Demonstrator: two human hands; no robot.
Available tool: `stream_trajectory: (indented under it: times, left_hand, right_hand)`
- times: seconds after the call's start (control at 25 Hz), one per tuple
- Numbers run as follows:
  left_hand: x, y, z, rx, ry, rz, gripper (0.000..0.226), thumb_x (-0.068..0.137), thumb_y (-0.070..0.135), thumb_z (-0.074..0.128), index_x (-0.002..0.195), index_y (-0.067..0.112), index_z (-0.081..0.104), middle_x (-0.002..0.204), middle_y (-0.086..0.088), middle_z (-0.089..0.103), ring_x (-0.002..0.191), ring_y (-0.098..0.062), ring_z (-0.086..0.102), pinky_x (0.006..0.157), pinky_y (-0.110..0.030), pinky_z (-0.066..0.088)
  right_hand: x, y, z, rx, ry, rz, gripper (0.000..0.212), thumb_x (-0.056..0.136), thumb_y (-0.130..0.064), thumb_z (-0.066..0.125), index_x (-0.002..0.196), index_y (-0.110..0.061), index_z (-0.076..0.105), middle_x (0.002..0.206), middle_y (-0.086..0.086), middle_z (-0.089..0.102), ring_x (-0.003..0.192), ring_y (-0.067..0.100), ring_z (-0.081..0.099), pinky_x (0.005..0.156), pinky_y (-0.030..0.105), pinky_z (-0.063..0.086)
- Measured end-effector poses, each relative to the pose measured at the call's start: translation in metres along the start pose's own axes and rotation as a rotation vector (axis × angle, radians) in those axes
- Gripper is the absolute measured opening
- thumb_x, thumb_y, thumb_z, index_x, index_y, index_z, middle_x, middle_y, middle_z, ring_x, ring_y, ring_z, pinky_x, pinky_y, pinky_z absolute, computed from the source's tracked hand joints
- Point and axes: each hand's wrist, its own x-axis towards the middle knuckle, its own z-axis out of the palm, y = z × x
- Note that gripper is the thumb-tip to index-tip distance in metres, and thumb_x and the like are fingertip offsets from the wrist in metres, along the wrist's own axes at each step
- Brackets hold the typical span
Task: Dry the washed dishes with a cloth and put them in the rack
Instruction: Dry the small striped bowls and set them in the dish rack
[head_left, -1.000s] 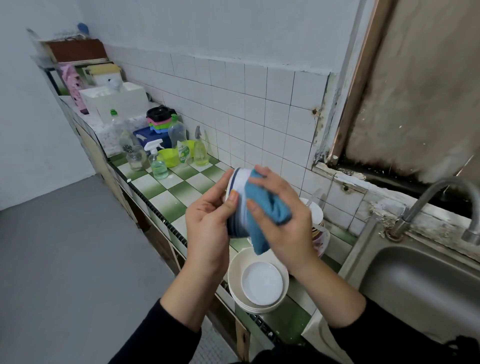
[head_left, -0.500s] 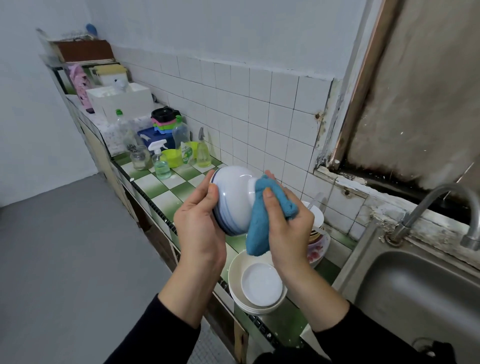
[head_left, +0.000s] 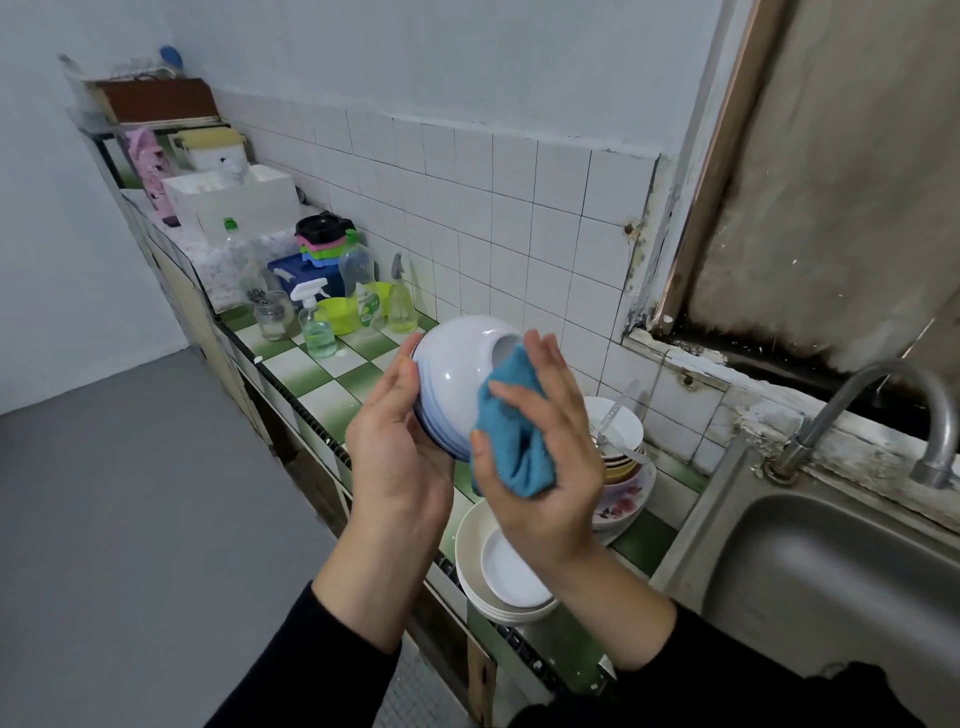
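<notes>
Two hands hold one dish up in the air, above the front edge of the counter (head_left: 332, 376). L hand (head_left: 395, 441) grips a white bowl w/ blue bands (head_left: 457, 374): thumb lies on the outside near the rim, the other fingers curl round the rim on the far side. The bowl is tipped on its side, mouth toward the L palm, foot ring pointing up and to the right. R hand (head_left: 545, 467) grasps a blue cloth (head_left: 514, 452), bunched in the palm w/ thumb and index finger bent over it, and presses it against the bowl's outer wall just below the foot; the upper fingers are nearly straight beside the foot ring. Both sleeves are black.

Directly below the hands, at the counter's front edge, sits a stack of cream plates (head_left: 470, 551) w/ a smaller white plate (head_left: 511, 574) on top. Behind the R hand, near the tiled wall, is a pile of bowls (head_left: 621, 431) w/ a spoon (head_left: 615, 410) sticking out, resting on a floral plate (head_left: 626, 499). To the right: steel sink (head_left: 831, 582) and faucet (head_left: 906, 395). Further along the green-and-white checked counter: spray bottle (head_left: 317, 325), glass jar (head_left: 272, 317), lime bowl (head_left: 340, 314), dish-soap bottle (head_left: 358, 280), white box (head_left: 234, 208). Which item is the rack, can't tell.
</notes>
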Motion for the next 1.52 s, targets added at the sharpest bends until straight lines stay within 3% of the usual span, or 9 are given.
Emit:
stream_trajectory:
  times: [0.16, 0.28, 0.44, 0.64, 0.8, 1.04, 1.2, 1.4, 1.52]
  left_hand:
    - [0.002, 0.006, -0.001, 0.034, -0.064, 0.005, 0.022, 0.099, 0.015, 0.045, 0.107, 0.015, 0.065, 0.100, 0.002, 0.072, 0.085, -0.012, 0.069, 0.070, -0.027, 0.059]
    - [0.001, 0.010, -0.003, 0.086, -0.142, 0.048, 0.023, 0.098, 0.016, 0.045, 0.107, 0.016, 0.066, 0.097, 0.006, 0.073, 0.084, -0.007, 0.069, 0.068, -0.025, 0.058]
    - [0.004, 0.017, -0.012, 0.227, -0.285, 0.186, 0.021, 0.086, 0.012, 0.058, 0.100, 0.017, 0.074, 0.094, 0.006, 0.075, 0.086, -0.009, 0.070, 0.074, -0.025, 0.057]
    - [-0.004, 0.010, -0.017, 0.534, -0.380, 0.496, 0.021, 0.082, 0.016, 0.063, 0.097, 0.024, 0.075, 0.093, 0.016, 0.074, 0.091, 0.001, 0.067, 0.082, -0.018, 0.052]
    - [-0.009, -0.005, -0.021, 0.552, -0.288, 0.499, 0.017, 0.079, 0.013, 0.065, 0.093, 0.021, 0.073, 0.090, 0.014, 0.075, 0.087, 0.000, 0.068, 0.078, -0.017, 0.052]
    - [-0.010, 0.000, -0.017, 0.420, -0.170, 0.419, 0.014, 0.078, 0.011, 0.065, 0.089, 0.018, 0.072, 0.086, 0.015, 0.074, 0.086, 0.000, 0.069, 0.079, -0.019, 0.054]
    - [-0.010, -0.001, -0.013, 0.507, -0.114, 0.395, 0.020, 0.088, 0.001, 0.063, 0.086, 0.018, 0.073, 0.091, 0.013, 0.074, 0.084, -0.001, 0.069, 0.080, -0.020, 0.055]
    - [0.000, 0.001, -0.012, 0.449, 0.054, 0.143, 0.012, 0.089, 0.006, 0.065, 0.094, 0.012, 0.074, 0.082, 0.005, 0.075, 0.071, -0.005, 0.067, 0.065, -0.019, 0.057]
    - [0.004, 0.006, -0.010, 0.367, 0.113, 0.105, 0.010, 0.090, 0.008, 0.064, 0.088, 0.013, 0.072, 0.081, 0.005, 0.073, 0.068, -0.003, 0.066, 0.062, -0.019, 0.056]
  right_hand:
    - [-0.010, -0.008, 0.007, 0.164, 0.166, 0.221, 0.028, 0.092, -0.026, 0.060, 0.118, -0.015, 0.061, 0.153, 0.013, 0.034, 0.142, 0.030, 0.033, 0.115, 0.045, 0.031]
    - [0.004, -0.016, 0.006, 0.413, 0.378, 0.631, 0.036, 0.079, -0.037, 0.060, 0.114, -0.036, 0.067, 0.139, -0.001, 0.056, 0.129, 0.015, 0.051, 0.109, 0.037, 0.041]
    - [0.035, -0.009, -0.009, 0.534, 0.304, 0.877, 0.042, 0.068, -0.036, 0.066, 0.103, -0.015, 0.074, 0.110, 0.006, 0.072, 0.102, 0.021, 0.067, 0.090, 0.041, 0.052]
    - [0.057, -0.001, -0.023, 0.397, -0.032, 0.738, 0.043, 0.069, -0.041, 0.065, 0.101, -0.013, 0.075, 0.111, 0.004, 0.073, 0.110, 0.022, 0.065, 0.099, 0.044, 0.049]
    - [0.054, -0.004, -0.027, 0.240, -0.319, 0.489, 0.031, 0.080, -0.039, 0.061, 0.105, -0.024, 0.070, 0.123, -0.004, 0.066, 0.124, 0.011, 0.056, 0.107, 0.029, 0.042]
    - [0.046, 0.008, -0.023, 0.166, -0.022, 0.764, 0.047, 0.071, -0.048, 0.065, 0.090, -0.006, 0.073, 0.097, 0.019, 0.071, 0.091, 0.034, 0.066, 0.088, 0.053, 0.052]
    - [0.040, -0.002, -0.015, -0.026, -0.122, 0.426, 0.041, 0.079, -0.040, 0.060, 0.103, -0.009, 0.072, 0.112, 0.000, 0.071, 0.112, 0.011, 0.064, 0.098, 0.032, 0.049]
    - [-0.008, 0.005, -0.007, -0.301, -0.269, -0.188, 0.037, 0.087, -0.021, 0.064, 0.120, -0.002, 0.063, 0.135, 0.021, 0.055, 0.134, 0.035, 0.045, 0.108, 0.048, 0.041]
    - [-0.038, 0.019, -0.004, -0.287, -0.227, -0.222, 0.043, 0.094, -0.024, 0.060, 0.133, -0.010, 0.051, 0.151, 0.015, 0.038, 0.140, 0.042, 0.033, 0.113, 0.053, 0.031]
